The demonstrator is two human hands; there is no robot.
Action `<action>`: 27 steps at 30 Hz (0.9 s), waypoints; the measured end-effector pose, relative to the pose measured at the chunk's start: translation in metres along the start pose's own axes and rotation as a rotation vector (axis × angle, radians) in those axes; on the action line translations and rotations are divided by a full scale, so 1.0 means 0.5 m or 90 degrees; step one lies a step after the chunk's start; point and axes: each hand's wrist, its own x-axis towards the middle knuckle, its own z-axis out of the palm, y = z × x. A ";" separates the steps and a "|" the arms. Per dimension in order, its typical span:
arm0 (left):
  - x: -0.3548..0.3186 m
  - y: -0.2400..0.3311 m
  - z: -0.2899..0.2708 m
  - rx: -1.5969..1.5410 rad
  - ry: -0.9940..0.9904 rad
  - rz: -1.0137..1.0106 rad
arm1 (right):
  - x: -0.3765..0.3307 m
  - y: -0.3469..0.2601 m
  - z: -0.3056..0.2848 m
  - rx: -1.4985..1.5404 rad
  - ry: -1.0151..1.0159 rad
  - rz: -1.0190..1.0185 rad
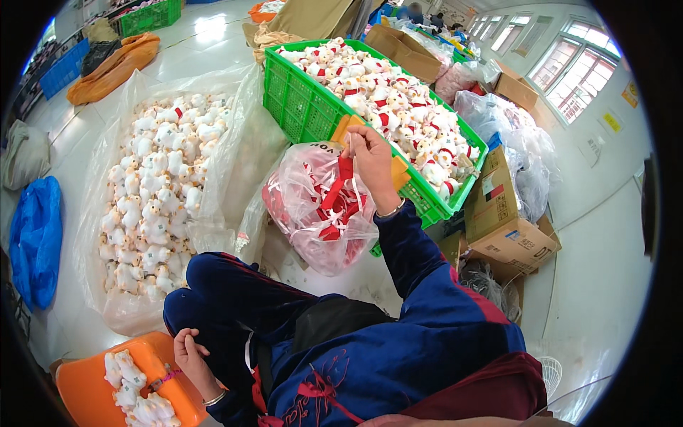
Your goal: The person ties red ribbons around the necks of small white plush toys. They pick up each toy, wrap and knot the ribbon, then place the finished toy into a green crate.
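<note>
My right hand (368,158) is pinched on a red fabric strip (344,169) above a clear plastic bag (284,226). Inside the bag lie many more red strips (334,201) with white ends. Down at the lower left, my left hand (192,356) hangs loosely curled by my knee, fingers a little apart and nothing visible in them. Beside it stands an orange stool (78,388) bearing several white plush toys (128,377). A green crate (299,114) behind the bag is heaped with white plush toys (388,99) wearing red scarves.
A large clear plastic sack (99,299) of white plush toys, nearly all without scarves, lies to the left. Cardboard boxes (491,228) and stuffed plastic bags (526,156) line the right. A blue bag (37,238) and an orange sack (117,71) rest on the floor.
</note>
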 end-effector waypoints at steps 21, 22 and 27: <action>-0.046 0.093 0.227 -0.221 -0.371 -0.091 | -0.298 -0.167 0.329 0.533 -0.513 0.549; -0.042 0.082 0.214 -0.274 -0.387 -0.091 | -0.293 -0.157 0.325 0.567 -0.516 0.560; -0.024 0.098 0.181 -0.068 -0.252 -0.082 | -0.229 -0.129 0.290 0.388 -0.471 0.448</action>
